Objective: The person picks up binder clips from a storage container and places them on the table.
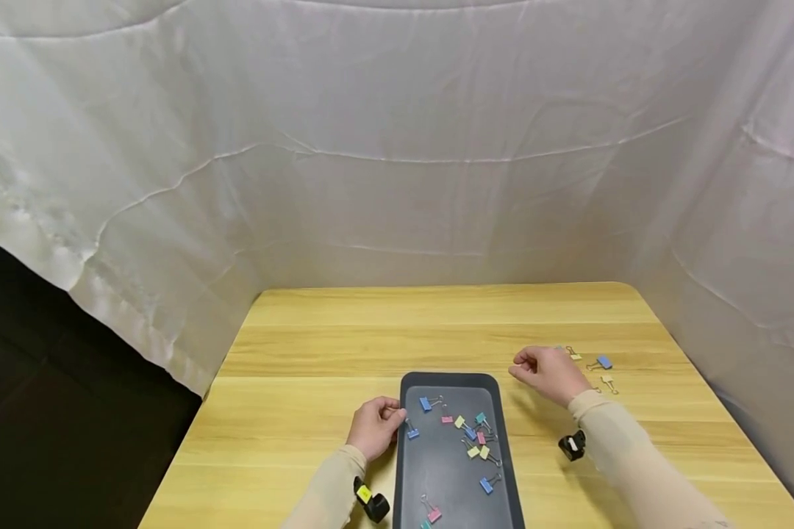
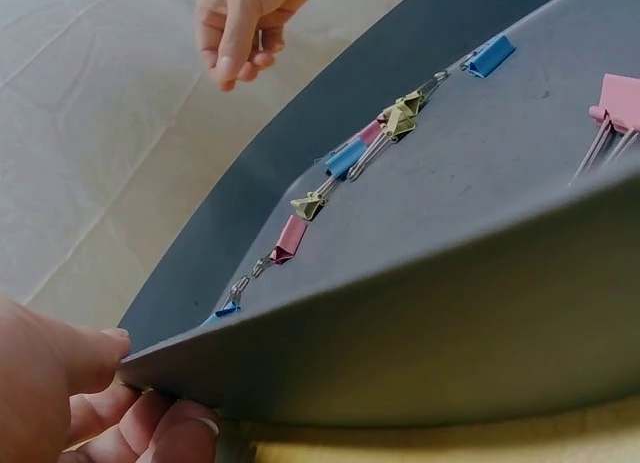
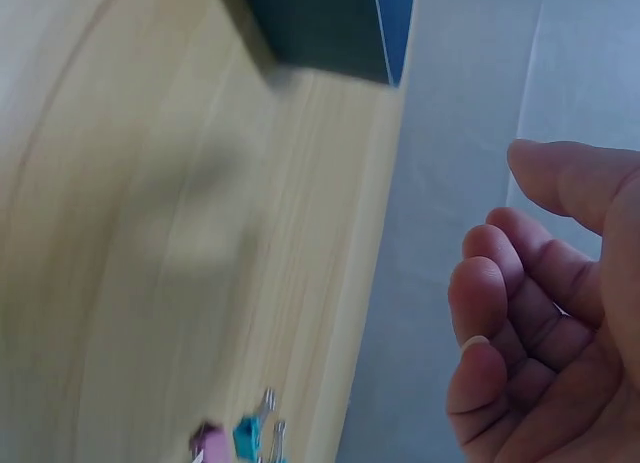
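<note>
My left hand [image 1: 373, 427] pinches the left rim of a dark grey tray [image 1: 437, 470], its thumb [image 2: 95, 353] at the edge and fingers beneath. Binder clips lie scattered in the tray: a blue one [image 1: 426, 404] near the far end, a pink one [image 1: 434, 513] near the front, and yellow ones [image 1: 473, 452] bunched with others along the right side. To the right of the tray, my right hand [image 1: 551, 373] hovers over the table, fingers loosely curled with nothing between them. Just beyond that hand lie more clips, among them a blue binder clip [image 1: 604, 362] and a yellow one [image 1: 608, 380].
The tray stands on a wood-grain table [image 1: 344, 338] by its front edge. Pale cloth [image 1: 397, 206] hangs behind the table and at both sides. In the right wrist view, a pink clip [image 3: 210, 443] and a teal clip [image 3: 246, 438] show at the bottom.
</note>
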The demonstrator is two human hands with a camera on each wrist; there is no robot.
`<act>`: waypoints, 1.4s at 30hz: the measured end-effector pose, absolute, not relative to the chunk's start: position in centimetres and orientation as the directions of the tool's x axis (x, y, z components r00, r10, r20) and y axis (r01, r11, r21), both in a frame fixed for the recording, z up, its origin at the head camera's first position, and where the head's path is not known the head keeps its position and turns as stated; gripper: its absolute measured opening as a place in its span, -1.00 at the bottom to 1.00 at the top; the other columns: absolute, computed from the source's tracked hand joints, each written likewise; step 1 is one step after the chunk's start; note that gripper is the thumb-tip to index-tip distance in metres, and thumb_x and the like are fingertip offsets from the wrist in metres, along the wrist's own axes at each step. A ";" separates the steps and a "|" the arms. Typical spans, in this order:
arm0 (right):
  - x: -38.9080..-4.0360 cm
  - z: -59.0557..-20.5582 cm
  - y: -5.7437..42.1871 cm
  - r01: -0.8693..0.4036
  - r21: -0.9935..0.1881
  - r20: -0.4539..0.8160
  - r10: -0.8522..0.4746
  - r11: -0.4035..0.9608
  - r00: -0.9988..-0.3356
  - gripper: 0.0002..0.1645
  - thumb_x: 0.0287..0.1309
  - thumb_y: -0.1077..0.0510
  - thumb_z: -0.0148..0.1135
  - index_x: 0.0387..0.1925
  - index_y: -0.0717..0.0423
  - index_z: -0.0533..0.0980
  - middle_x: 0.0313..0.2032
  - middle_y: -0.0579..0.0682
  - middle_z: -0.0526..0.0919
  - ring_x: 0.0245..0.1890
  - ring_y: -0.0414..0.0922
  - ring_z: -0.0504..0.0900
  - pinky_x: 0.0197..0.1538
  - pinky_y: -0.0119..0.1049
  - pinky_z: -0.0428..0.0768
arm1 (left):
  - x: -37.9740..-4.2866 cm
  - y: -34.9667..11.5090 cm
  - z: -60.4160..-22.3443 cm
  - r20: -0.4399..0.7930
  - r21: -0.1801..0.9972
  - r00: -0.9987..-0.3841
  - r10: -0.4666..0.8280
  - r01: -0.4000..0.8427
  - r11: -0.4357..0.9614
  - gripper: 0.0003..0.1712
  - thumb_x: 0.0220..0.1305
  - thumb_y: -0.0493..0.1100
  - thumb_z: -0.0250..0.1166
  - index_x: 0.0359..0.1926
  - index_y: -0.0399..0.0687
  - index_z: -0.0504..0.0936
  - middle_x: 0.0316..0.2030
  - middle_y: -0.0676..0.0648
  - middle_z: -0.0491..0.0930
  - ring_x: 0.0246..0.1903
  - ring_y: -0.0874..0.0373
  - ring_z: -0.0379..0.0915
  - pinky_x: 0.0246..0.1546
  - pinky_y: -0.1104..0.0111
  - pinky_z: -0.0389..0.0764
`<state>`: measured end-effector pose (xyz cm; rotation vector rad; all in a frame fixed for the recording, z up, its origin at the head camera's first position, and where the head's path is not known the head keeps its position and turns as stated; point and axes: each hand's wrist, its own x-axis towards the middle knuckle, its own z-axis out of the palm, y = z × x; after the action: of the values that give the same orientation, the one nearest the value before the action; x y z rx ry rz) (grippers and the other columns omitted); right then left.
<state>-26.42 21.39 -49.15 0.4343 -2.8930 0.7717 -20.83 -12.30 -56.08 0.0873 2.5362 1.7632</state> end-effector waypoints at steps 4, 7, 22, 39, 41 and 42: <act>-26.5 -49.2 19.9 -0.314 -0.462 0.176 -0.261 0.829 -0.949 -0.80 0.06 -0.04 0.27 -0.38 -0.02 0.56 -0.55 -0.25 0.47 -0.55 -0.27 0.41 -0.42 -0.32 0.41 | -20.9 -12.3 -56.2 -0.001 0.933 -0.998 0.070 0.024 0.359 -0.77 0.16 -0.21 0.26 -0.22 -0.30 0.57 -0.51 0.01 0.53 -0.57 0.20 0.46 -0.60 0.38 0.54; -26.5 -49.0 18.6 -0.331 -0.459 0.174 -0.282 0.824 -0.944 -0.81 0.05 -0.05 0.27 -0.39 -0.05 0.55 -0.56 -0.27 0.48 -0.55 -0.28 0.42 -0.42 -0.33 0.42 | -20.8 -12.4 -56.3 0.003 0.928 -0.998 0.065 0.027 0.373 -0.77 0.18 -0.21 0.24 -0.20 -0.30 0.58 -0.51 0.01 0.52 -0.57 0.21 0.44 -0.59 0.40 0.53; -26.9 -49.3 12.1 -0.458 -0.440 0.151 -0.439 0.772 -0.885 -0.85 0.01 -0.01 0.32 -0.37 -0.08 0.59 -0.52 -0.33 0.51 -0.51 -0.35 0.44 -0.38 -0.39 0.48 | -20.4 -12.5 -55.9 0.010 0.918 -0.997 0.073 0.038 0.395 -0.75 0.21 -0.23 0.20 -0.15 -0.34 0.56 -0.49 -0.01 0.50 -0.56 0.20 0.43 -0.57 0.40 0.52; -26.6 -51.8 7.0 -0.531 -0.403 -0.021 -0.588 0.745 -0.809 -0.62 -0.02 0.02 0.34 -0.13 0.06 0.60 -0.29 -0.11 0.64 -0.42 -0.32 0.54 -0.32 -0.34 0.54 | -20.5 -12.7 -56.2 -0.013 0.931 -0.996 0.089 0.020 0.365 -0.74 0.23 -0.23 0.18 -0.13 -0.35 0.55 -0.46 -0.04 0.53 -0.53 0.18 0.46 -0.55 0.39 0.54; -26.7 -52.1 6.8 -0.535 -0.390 -0.036 -0.593 0.750 -0.805 -0.61 -0.06 0.02 0.37 -0.14 0.04 0.60 -0.30 -0.15 0.64 -0.43 -0.33 0.53 -0.31 -0.35 0.54 | -20.5 -12.6 -56.1 -0.011 0.932 -0.996 0.092 0.023 0.363 -0.74 0.23 -0.23 0.18 -0.13 -0.35 0.55 -0.46 -0.04 0.53 -0.53 0.18 0.46 -0.55 0.39 0.54; -26.7 -52.2 6.7 -0.539 -0.383 -0.037 -0.596 0.750 -0.802 -0.61 -0.08 0.02 0.39 -0.15 0.04 0.61 -0.31 -0.15 0.64 -0.45 -0.34 0.52 -0.31 -0.35 0.53 | -20.5 -12.6 -56.1 -0.010 0.932 -0.996 0.093 0.024 0.363 -0.74 0.23 -0.22 0.18 -0.14 -0.35 0.55 -0.47 -0.03 0.53 -0.53 0.19 0.45 -0.55 0.39 0.54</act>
<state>-26.75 6.71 -52.23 1.0079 -3.0847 0.5952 -20.53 -12.63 -56.14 0.1097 2.5423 1.7366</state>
